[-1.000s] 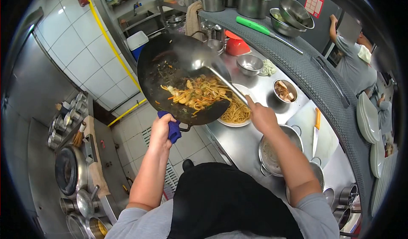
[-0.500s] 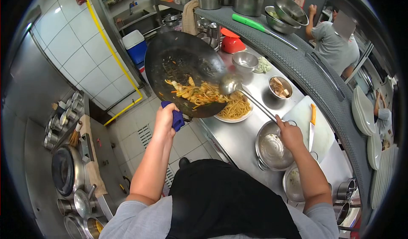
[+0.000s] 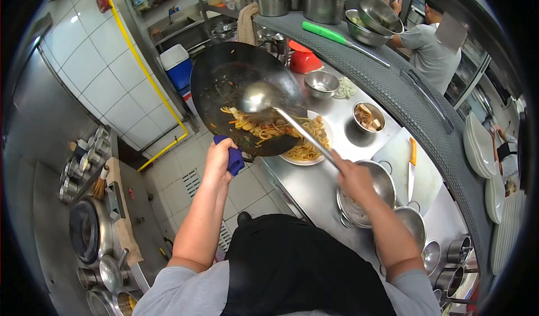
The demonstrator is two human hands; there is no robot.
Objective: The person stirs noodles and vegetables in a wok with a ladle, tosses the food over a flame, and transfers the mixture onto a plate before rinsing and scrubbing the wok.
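A large black wok [image 3: 247, 63] is tilted toward a white plate [image 3: 331, 129] with noodles [image 3: 306, 149] on it. My left hand [image 3: 220, 159] grips the wok's edge through a folded purple cloth [image 3: 234, 158]. Noodles with vegetable pieces [image 3: 258, 126] lie in the wok's lower part. My right hand [image 3: 353, 178] is closed round the handle of a metal ladle [image 3: 257, 98], whose bowl is inside the wok, just above the food. Beneath my right hand is a two-handled metal strainer [image 3: 382, 182].
A knife [image 3: 412, 161] lies on a white cutting board [image 3: 432, 187]. Behind the plate are a bowl of chopped food [image 3: 369, 117], a small metal bowl [image 3: 321, 83] and a red object [image 3: 305, 59]. A grey shelf [image 3: 337, 38] holds pots. Beyond it a person [image 3: 432, 52] stands.
The ladle has moved left from the wok's rim to over its middle, and my right hand has shifted left with it. More noodles show on the plate. The person beyond the shelf has shifted.
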